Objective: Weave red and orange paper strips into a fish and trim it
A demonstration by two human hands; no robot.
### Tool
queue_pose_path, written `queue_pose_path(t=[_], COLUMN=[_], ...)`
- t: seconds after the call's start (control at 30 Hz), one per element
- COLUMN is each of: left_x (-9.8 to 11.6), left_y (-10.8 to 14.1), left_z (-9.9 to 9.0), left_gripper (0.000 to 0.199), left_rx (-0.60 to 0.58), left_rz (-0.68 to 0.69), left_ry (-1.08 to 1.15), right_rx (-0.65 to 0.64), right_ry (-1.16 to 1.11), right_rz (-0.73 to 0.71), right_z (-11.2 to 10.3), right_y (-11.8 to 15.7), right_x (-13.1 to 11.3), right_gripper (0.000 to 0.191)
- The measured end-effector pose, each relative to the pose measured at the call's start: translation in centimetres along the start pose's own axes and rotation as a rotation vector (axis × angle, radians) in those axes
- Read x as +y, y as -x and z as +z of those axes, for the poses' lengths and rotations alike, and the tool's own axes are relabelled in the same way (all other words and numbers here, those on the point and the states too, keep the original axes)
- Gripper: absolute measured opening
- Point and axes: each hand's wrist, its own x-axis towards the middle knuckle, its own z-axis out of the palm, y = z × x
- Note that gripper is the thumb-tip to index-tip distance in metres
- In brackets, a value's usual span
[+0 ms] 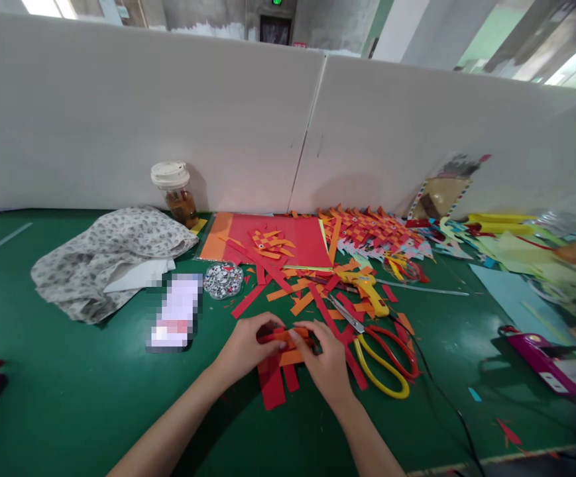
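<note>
My left hand and my right hand meet over a small woven piece of red and orange paper strips lying on the green table. Both hands pinch its upper edge, where an orange strip crosses the red ones. The red strip ends stick out below my fingers toward me. Loose red and orange strips lie scattered just beyond my hands.
Scissors with yellow and red handles lie right of my right hand. Behind are red and orange sheets, a dish of googly eyes, a yellow glue gun, finished woven pieces, a lidded jar, a patterned cloth and white partition walls.
</note>
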Motion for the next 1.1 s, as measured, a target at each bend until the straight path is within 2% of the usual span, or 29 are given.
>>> queue_pose_path(t=[0.2,0.4,0.57,0.73,0.93,1.1], left_x=[0.2,0.3,0.3,-0.2,-0.7,-0.4], left_y=[0.1,0.2,0.1,-0.1,-0.3,-0.5], left_z=[-0.2,-0.1,-0.2,-0.1,0.0,0.0], left_gripper=[0.024,0.024,0.020,0.020,0.026,0.032], left_rx=[0.083,0.086,0.026,-0.069,-0.037,-0.016], left_rz=[0.039,0.029,-0.017,-0.089,-0.147,-0.165], left_ry=[-0.018,0.013,0.080,0.252,0.394,0.438], right_rx=[0.009,0.009,-0.019,-0.142,-0.173,-0.344], right_ry=[-0.166,-0.271,-0.263,-0.228,-0.513,-0.477], right_rz=[0.152,0.262,0.236,0.128,0.221,0.351], right_z=[-0.6,-0.5,-0.7,-1.1,-2.0,-2.8], right_y=[-0.7,-1.1,-1.4,-2.1,-3.0,-3.0], right_x=[-1.1,-1.2,-1.1,-1.4,-0.5,-0.1], right_gripper=[0.020,0.021,0.019,0.020,0.041,0.056])
